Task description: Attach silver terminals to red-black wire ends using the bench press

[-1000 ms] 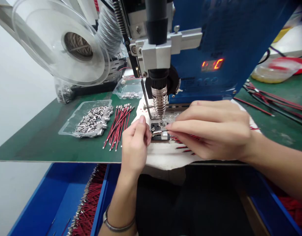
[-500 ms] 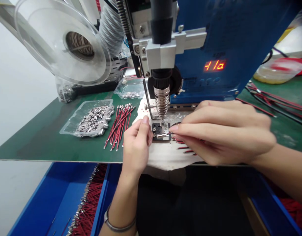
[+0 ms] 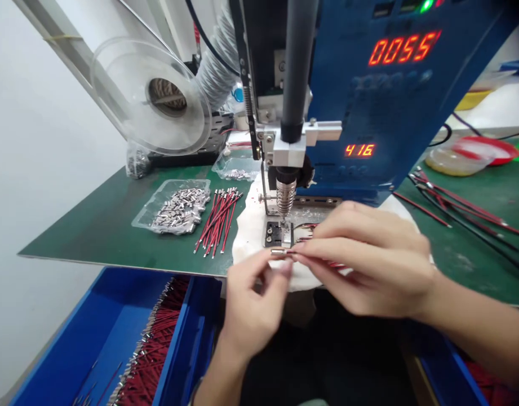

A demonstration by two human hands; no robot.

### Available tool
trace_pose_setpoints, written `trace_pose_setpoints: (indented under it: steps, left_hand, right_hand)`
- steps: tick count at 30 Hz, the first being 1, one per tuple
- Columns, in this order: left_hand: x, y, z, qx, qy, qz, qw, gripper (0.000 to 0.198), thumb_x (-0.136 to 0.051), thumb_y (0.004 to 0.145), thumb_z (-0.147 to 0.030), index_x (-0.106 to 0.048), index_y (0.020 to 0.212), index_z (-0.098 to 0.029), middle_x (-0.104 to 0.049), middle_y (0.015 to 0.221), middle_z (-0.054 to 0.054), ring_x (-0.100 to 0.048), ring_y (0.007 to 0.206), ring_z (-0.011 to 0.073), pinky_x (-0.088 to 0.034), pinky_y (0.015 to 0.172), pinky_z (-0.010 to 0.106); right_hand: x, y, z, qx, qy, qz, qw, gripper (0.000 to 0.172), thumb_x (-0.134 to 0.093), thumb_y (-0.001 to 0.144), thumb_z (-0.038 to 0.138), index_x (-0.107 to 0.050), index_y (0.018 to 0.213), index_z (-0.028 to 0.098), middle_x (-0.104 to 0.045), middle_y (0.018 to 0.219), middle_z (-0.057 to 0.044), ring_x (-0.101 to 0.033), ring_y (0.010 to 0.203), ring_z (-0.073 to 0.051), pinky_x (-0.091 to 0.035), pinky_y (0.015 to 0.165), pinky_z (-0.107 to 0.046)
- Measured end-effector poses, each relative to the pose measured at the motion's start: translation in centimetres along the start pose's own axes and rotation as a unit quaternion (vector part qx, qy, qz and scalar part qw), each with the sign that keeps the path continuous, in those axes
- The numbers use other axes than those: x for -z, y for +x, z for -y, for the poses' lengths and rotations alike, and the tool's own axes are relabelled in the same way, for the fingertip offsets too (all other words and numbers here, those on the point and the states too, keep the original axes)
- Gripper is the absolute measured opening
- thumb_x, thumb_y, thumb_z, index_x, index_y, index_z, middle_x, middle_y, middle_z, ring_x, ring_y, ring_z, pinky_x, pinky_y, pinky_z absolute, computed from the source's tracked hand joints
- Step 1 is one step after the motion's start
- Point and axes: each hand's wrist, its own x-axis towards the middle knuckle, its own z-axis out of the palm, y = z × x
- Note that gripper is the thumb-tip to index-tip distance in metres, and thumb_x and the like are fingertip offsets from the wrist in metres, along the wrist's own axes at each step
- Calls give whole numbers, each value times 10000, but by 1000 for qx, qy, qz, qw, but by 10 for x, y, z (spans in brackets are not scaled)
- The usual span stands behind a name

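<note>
at the green table (image 3: 85,231), hands (image 3: 253,307) (image 3: 373,268) pinch a connector (image 3: 278,252) and its mostly hidden wires (image 3: 290,252).

Wall (image 3: 39,141): bright, softly lit.
Digital readouts (image 3: 405,48): glowing red, digits crisp to me.
Lap (image 3: 335,355): deep shadow; I lose detail.
Right hand (image 3: 373,262): well lit, slightly soft.
Blue soldering machine (image 3: 377,115): splayed by my wide lens.

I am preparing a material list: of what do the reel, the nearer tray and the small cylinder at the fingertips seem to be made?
Reel: probably translucent, smooth plastic; what lies behind shows faintly. Nearer tray: likely glossy clear plastic; green shows through. Small cylinder: apparently metal, shiny silver, bright highlights; which metal stays open.
</note>
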Motion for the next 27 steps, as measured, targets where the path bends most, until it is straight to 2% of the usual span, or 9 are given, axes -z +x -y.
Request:
trace_pose_setpoints:
  steps: [2, 5, 10, 14, 18, 20, 23, 26, 27]
  left_hand:
    - [-6, -16, -9, 9, -21, 31, 999, 218, -718, 901, -254, -675, 710, -158, -600, 616, -9, -476, 542, 92, -394, 525, 218]
    - [-16, -26, -20, 19, -66, 18, 997, 313, -720, 876, -221, -646, 583, -141, -579, 558, -8, -465, 529, 88, -385, 500, 201]
    - [-17, -29, -25, 57, -87, -26, 994, 309, -614, 965, -234, -781, 718, -150, -687, 628, 0, -546, 557, 99, -439, 542, 193]
    - [5, -28, -24, 74, -17, 22, 997, 294, -567, 1023, -344, -823, 1002, -201, -782, 826, 11, -691, 740, 144, -508, 716, 221]
    - [43, -6, -28, 87, 179, 39, 979, 407, -526, 1027, -431, -780, 812, -196, -788, 812, 22, -707, 759, 170, -476, 731, 265]
    - [61, 13, -32, 70, 332, 56, 939, 456, -472, 1032, -419, -733, 732, -195, -738, 682, 22, -674, 659, 178, -432, 688, 300]
    - [80, 44, -34, 57, 560, 84, 822, 524, -413, 1021, -480, -744, 733, -194, -744, 702, 93, -718, 736, 282, -385, 635, 347]
    - [88, 71, -31, 40, 671, 119, 730, 548, -344, 1028, -453, -799, 846, -207, -788, 842, 122, -751, 886, 329, -422, 661, 353]
    - [90, 79, -29, 38, 682, 117, 721, 546, -341, 1027, -442, -809, 881, -201, -794, 888, 136, -752, 923, 340, -443, 685, 357]
  right_hand:
    - [-4, -1, 18, -47, 35, -11, 998, 99, -709, 897, 90, -702, 898, 188, -723, 789, -34, -631, 678, -149, -522, 593, -310]
    - [-17, -4, 42, -107, 59, -54, 991, 135, -674, 903, 63, -711, 885, 192, -716, 757, -27, -627, 652, -144, -527, 587, -304]
    - [-38, -9, 59, -181, 79, -136, 971, 146, -714, 863, 32, -742, 905, 169, -712, 767, -34, -632, 687, -148, -546, 631, -304]
    - [-29, -27, 53, -220, 102, -142, 960, 217, -753, 865, 91, -751, 1061, 183, -736, 919, -67, -668, 781, -168, -540, 615, -291]
    - [-8, -58, 38, -250, 154, -96, 951, 192, -728, 879, 93, -759, 1004, 236, -748, 825, -32, -684, 704, -172, -528, 599, -293]
    - [-1, -71, 31, -257, 169, -76, 948, 148, -723, 885, 106, -764, 947, 234, -740, 763, -23, -682, 655, -166, -513, 559, -278]
    - [2, -83, 25, -266, 194, -73, 942, 117, -704, 907, 131, -765, 905, 231, -707, 686, -5, -641, 564, -144, -496, 512, -260]
    - [0, -89, 22, -276, 219, -81, 932, 129, -683, 925, 140, -757, 861, 225, -688, 649, -8, -621, 539, -143, -488, 500, -260]
    - [-1, -91, 21, -279, 229, -83, 929, 136, -680, 928, 142, -756, 851, 225, -684, 643, -9, -614, 536, -143, -483, 500, -261]
